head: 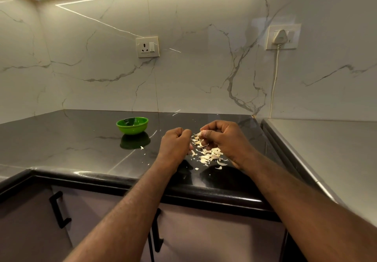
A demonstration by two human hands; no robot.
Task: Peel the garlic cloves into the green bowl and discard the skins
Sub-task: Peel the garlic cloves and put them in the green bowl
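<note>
A garlic clove is pinched between the thumb and fingertips of the right hand, which is held just above the black countertop near its front edge. The left hand is held just beside it, to the left, with its fingers curled inward toward the clove; whether anything is gripped in it cannot be told, since the fingertips are turned away from the camera. A loose pile of pale garlic skins is spread on the countertop below and between the two hands, with a few stray flakes scattered toward the front edge, and one small scrap is seen apart from the pile, further left. The green bowl is set upright on the countertop, well to the left of the hands and further back; its contents cannot be made out. On the marble wall behind, a socket is mounted, and a white plug is seated in a second one to the right
</note>
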